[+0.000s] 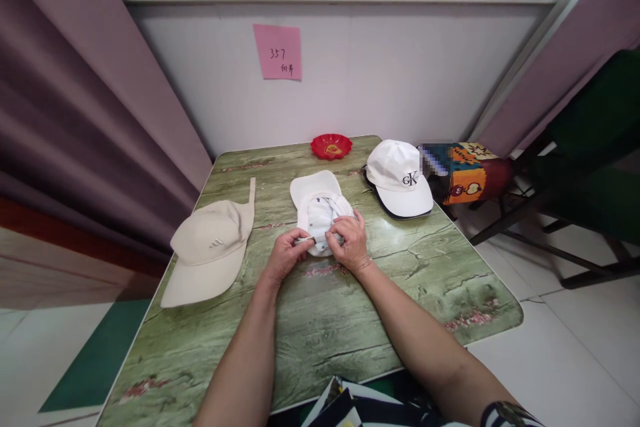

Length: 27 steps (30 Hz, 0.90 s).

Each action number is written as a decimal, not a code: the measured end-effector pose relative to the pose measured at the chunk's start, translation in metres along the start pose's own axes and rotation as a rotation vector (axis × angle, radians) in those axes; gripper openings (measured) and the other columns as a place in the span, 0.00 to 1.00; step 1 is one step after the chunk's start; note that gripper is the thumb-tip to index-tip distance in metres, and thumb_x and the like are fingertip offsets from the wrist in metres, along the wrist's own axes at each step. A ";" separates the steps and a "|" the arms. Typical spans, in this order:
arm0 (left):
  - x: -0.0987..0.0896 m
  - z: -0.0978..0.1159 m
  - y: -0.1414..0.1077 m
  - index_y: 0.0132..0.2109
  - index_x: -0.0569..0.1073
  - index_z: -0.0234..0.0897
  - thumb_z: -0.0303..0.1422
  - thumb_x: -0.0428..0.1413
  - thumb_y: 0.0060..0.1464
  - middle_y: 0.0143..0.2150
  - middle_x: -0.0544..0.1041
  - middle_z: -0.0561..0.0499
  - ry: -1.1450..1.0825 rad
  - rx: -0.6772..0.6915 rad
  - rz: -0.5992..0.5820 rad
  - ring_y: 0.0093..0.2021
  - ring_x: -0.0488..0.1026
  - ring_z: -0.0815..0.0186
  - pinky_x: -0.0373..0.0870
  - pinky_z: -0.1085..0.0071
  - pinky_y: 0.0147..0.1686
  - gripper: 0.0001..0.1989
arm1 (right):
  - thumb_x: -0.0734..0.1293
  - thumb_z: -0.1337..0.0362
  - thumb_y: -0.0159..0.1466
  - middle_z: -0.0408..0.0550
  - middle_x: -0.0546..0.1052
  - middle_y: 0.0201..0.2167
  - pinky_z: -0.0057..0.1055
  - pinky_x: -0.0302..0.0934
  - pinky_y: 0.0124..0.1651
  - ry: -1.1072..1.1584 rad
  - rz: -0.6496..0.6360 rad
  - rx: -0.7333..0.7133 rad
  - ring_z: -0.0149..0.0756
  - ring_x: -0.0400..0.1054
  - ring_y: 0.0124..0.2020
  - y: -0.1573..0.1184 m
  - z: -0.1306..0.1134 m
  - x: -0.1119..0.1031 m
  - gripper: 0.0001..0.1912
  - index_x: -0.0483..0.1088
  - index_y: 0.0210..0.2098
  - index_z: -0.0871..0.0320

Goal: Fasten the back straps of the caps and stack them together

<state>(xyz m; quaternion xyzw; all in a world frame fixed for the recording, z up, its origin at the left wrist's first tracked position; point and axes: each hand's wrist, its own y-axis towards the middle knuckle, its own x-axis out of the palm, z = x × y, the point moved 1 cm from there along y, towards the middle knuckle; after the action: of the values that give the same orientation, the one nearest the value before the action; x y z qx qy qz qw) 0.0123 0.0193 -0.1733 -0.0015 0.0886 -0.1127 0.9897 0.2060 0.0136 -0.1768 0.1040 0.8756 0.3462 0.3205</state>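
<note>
A white cap (314,188) lies upside down in the middle of the green table, its brim pointing away and its inside showing. My left hand (290,252) pinches the cap's back strap near a small dark buckle. On the other side of the strap, my right hand (349,240) is closed on the cap's rear edge with thumb and fingers. A beige cap (207,240) rests at the left, its strap sticking up and away. At the right sits a white cap with dark letters (399,170), on top of a black cap that shows only at its edge.
A red scalloped dish (331,146) stands at the table's far edge. The green wood-patterned table (320,340) meets a white wall bearing a pink note (278,52). Right of the table are a colourful box (465,177) and a dark chair (590,147).
</note>
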 end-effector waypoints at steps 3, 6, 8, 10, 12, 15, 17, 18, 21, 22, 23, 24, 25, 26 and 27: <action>0.001 0.001 0.000 0.34 0.74 0.36 0.42 0.64 0.48 0.19 0.69 0.59 -0.008 -0.007 0.006 0.19 0.64 0.72 0.60 0.76 0.20 0.15 | 0.66 0.61 0.63 0.42 0.77 0.27 0.47 0.39 0.68 0.006 0.003 -0.002 0.39 0.72 0.45 0.000 -0.001 0.000 0.09 0.69 0.27 0.54; 0.003 0.002 0.000 0.35 0.74 0.35 0.43 0.64 0.48 0.19 0.70 0.58 -0.008 -0.002 0.026 0.19 0.65 0.71 0.61 0.76 0.20 0.15 | 0.65 0.60 0.65 0.42 0.78 0.29 0.46 0.39 0.69 0.033 0.008 0.010 0.38 0.72 0.45 0.002 -0.002 -0.002 0.08 0.71 0.29 0.53; 0.003 0.003 0.000 0.38 0.75 0.35 0.45 0.62 0.50 0.20 0.71 0.57 -0.018 0.024 0.056 0.19 0.66 0.71 0.62 0.76 0.20 0.17 | 0.61 0.60 0.67 0.43 0.79 0.34 0.46 0.40 0.68 0.062 0.034 0.044 0.37 0.72 0.45 0.003 0.000 -0.004 0.10 0.73 0.34 0.53; 0.000 0.002 0.001 0.45 0.76 0.35 0.47 0.58 0.55 0.21 0.72 0.56 -0.035 0.065 0.135 0.19 0.65 0.71 0.62 0.76 0.20 0.19 | 0.57 0.61 0.69 0.46 0.79 0.38 0.46 0.44 0.67 0.081 0.111 0.124 0.37 0.72 0.45 0.005 0.009 -0.006 0.13 0.73 0.39 0.53; -0.007 -0.002 0.002 0.50 0.74 0.36 0.46 0.53 0.59 0.23 0.72 0.56 -0.010 0.098 0.303 0.19 0.64 0.71 0.61 0.76 0.20 0.20 | 0.55 0.62 0.70 0.50 0.79 0.42 0.45 0.52 0.63 0.105 0.226 0.246 0.39 0.71 0.47 0.006 0.024 -0.007 0.16 0.73 0.45 0.55; -0.017 -0.010 0.005 0.51 0.74 0.37 0.41 0.54 0.59 0.34 0.76 0.51 0.180 0.127 0.597 0.24 0.68 0.69 0.69 0.72 0.27 0.17 | 0.53 0.65 0.67 0.56 0.76 0.48 0.43 0.61 0.56 0.138 0.320 0.401 0.43 0.69 0.49 0.007 0.052 -0.011 0.21 0.71 0.52 0.59; -0.020 -0.014 0.007 0.53 0.73 0.37 0.34 0.55 0.56 0.45 0.76 0.45 0.372 0.173 0.678 0.30 0.72 0.66 0.74 0.66 0.37 0.18 | 0.54 0.69 0.63 0.58 0.74 0.51 0.44 0.61 0.57 0.102 0.278 0.427 0.44 0.68 0.50 0.007 0.066 -0.013 0.24 0.70 0.55 0.60; -0.019 -0.015 0.008 0.55 0.72 0.37 0.31 0.55 0.54 0.50 0.75 0.43 0.463 0.210 0.667 0.34 0.74 0.64 0.74 0.62 0.43 0.20 | 0.55 0.72 0.61 0.58 0.74 0.52 0.45 0.60 0.59 0.066 0.238 0.417 0.45 0.67 0.52 0.007 0.070 -0.014 0.27 0.70 0.57 0.60; -0.011 -0.015 0.009 0.62 0.69 0.37 0.23 0.52 0.51 0.61 0.68 0.38 0.667 0.335 0.521 0.56 0.71 0.53 0.66 0.54 0.59 0.29 | 0.58 0.76 0.55 0.55 0.71 0.58 0.45 0.55 0.63 -0.049 0.101 0.315 0.44 0.63 0.58 0.007 0.071 -0.014 0.35 0.66 0.62 0.56; -0.008 -0.015 0.009 0.62 0.69 0.37 0.22 0.51 0.50 0.63 0.66 0.38 0.708 0.370 0.470 0.61 0.67 0.51 0.63 0.53 0.62 0.30 | 0.59 0.77 0.55 0.54 0.69 0.59 0.45 0.54 0.63 -0.077 0.057 0.271 0.44 0.62 0.60 0.007 0.070 -0.013 0.37 0.65 0.63 0.54; -0.006 -0.016 0.009 0.60 0.71 0.38 0.21 0.51 0.50 0.64 0.65 0.38 0.738 0.395 0.427 0.65 0.63 0.51 0.60 0.52 0.64 0.30 | 0.60 0.77 0.55 0.53 0.68 0.60 0.45 0.53 0.64 -0.097 0.017 0.232 0.45 0.62 0.60 0.007 0.067 -0.012 0.36 0.66 0.62 0.52; -0.004 -0.016 0.009 0.58 0.74 0.38 0.20 0.50 0.50 0.65 0.65 0.39 0.758 0.412 0.400 0.66 0.62 0.50 0.59 0.51 0.64 0.28 | 0.61 0.76 0.56 0.53 0.68 0.61 0.46 0.53 0.64 -0.109 -0.014 0.201 0.45 0.62 0.61 0.007 0.065 -0.011 0.34 0.69 0.60 0.51; -0.004 -0.017 0.009 0.54 0.76 0.38 0.20 0.51 0.50 0.65 0.65 0.39 0.767 0.422 0.383 0.66 0.62 0.50 0.59 0.50 0.64 0.25 | 0.63 0.75 0.56 0.53 0.68 0.61 0.46 0.53 0.63 -0.112 -0.033 0.183 0.46 0.62 0.61 0.007 0.063 -0.010 0.30 0.72 0.57 0.50; -0.004 -0.017 0.009 0.51 0.78 0.38 0.21 0.51 0.50 0.64 0.66 0.40 0.767 0.428 0.375 0.65 0.63 0.50 0.59 0.50 0.64 0.23 | 0.64 0.74 0.56 0.53 0.68 0.61 0.47 0.53 0.63 -0.106 -0.040 0.175 0.46 0.62 0.60 0.007 0.062 -0.010 0.26 0.75 0.53 0.50; -0.005 -0.018 0.009 0.49 0.78 0.38 0.21 0.52 0.50 0.64 0.67 0.40 0.758 0.433 0.374 0.64 0.64 0.50 0.60 0.50 0.64 0.21 | 0.65 0.73 0.56 0.53 0.68 0.61 0.47 0.54 0.62 -0.091 -0.037 0.176 0.46 0.63 0.60 0.008 0.061 -0.010 0.22 0.77 0.49 0.51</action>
<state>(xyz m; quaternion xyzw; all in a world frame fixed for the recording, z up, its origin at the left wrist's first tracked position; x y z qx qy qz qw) 0.0063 0.0297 -0.1901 0.2619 0.4167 0.0590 0.8685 0.2520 0.0479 -0.2005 0.1309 0.8889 0.2570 0.3558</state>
